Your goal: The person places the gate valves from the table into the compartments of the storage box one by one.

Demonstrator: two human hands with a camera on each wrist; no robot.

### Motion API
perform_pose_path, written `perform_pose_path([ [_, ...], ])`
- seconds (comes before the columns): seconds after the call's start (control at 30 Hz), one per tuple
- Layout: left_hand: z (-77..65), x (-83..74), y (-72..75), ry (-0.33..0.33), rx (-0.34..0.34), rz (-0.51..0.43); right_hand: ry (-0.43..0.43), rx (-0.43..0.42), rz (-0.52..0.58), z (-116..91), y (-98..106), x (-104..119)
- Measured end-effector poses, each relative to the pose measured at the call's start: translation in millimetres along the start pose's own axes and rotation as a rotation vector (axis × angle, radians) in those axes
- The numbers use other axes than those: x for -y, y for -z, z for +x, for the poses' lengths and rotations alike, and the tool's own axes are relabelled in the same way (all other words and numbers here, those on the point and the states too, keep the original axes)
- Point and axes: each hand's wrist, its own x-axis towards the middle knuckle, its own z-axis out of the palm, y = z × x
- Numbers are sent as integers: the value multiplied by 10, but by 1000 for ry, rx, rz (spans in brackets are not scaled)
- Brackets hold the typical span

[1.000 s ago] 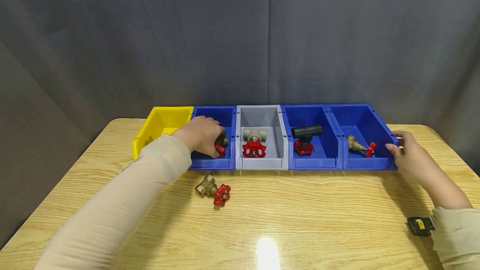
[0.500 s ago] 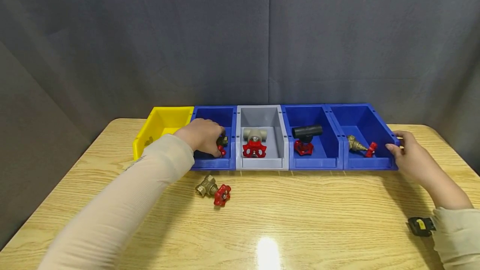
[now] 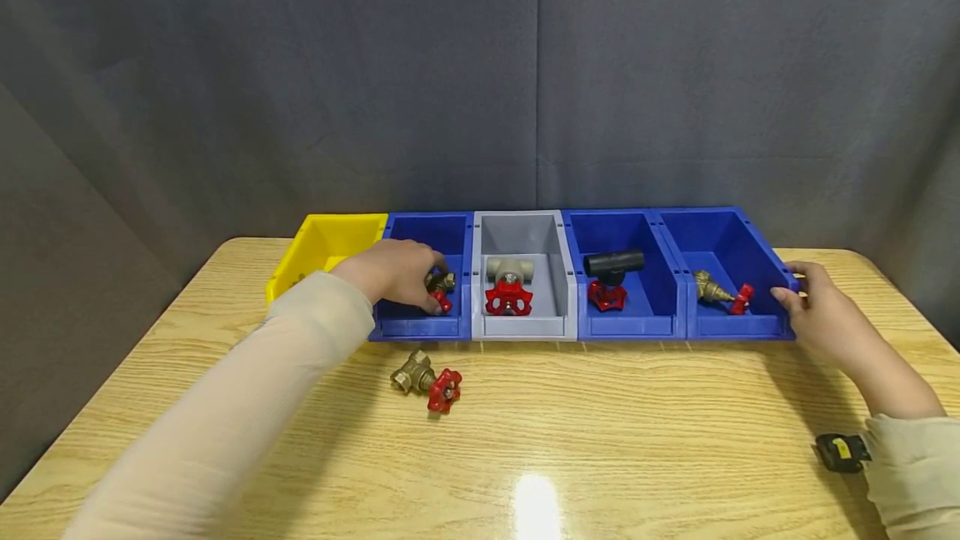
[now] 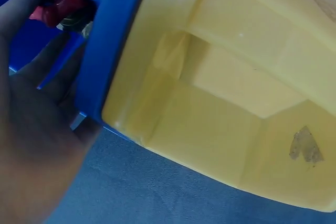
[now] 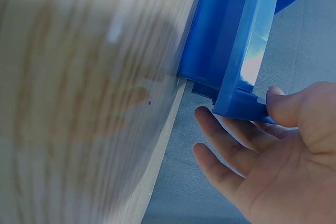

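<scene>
My left hand [image 3: 397,272] reaches into the blue bin [image 3: 427,328] second from the left. Beside its fingertips lies a brass valve with a red handwheel [image 3: 441,300], partly hidden. In the left wrist view the fingers [image 4: 39,66] look loosely extended near the red handwheel [image 4: 60,6]. At the far right, my right hand [image 3: 828,315] pinches the front corner of the end blue bin [image 3: 738,327], its thumb [image 5: 286,108] on the rim [image 5: 239,103]. A brass valve with a red handwheel [image 3: 444,391] lies on the table before the bins.
The yellow bin [image 3: 348,233] stands at the row's left end. A grey bin [image 3: 525,327] holds a beige valve [image 3: 510,269]; the blue bin right of it holds a black pipe valve [image 3: 613,263]. A small brass valve [image 3: 707,287] lies in the end bin. Behind hangs a grey curtain [image 3: 480,82].
My left hand has shifted slightly left inside the bin, and more of the valve beside its fingertips shows. My right hand stays at the bin corner.
</scene>
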Motion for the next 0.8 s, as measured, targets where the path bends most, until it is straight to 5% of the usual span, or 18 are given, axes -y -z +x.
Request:
perform_pose_path([
  [0.27, -106, 17, 2, -43, -58, 48, 8, -5, 0, 9, 4, 8],
  [0.8, -398, 102, -64, -206, -316, 80, 29, -15, -9, 19, -6, -23],
])
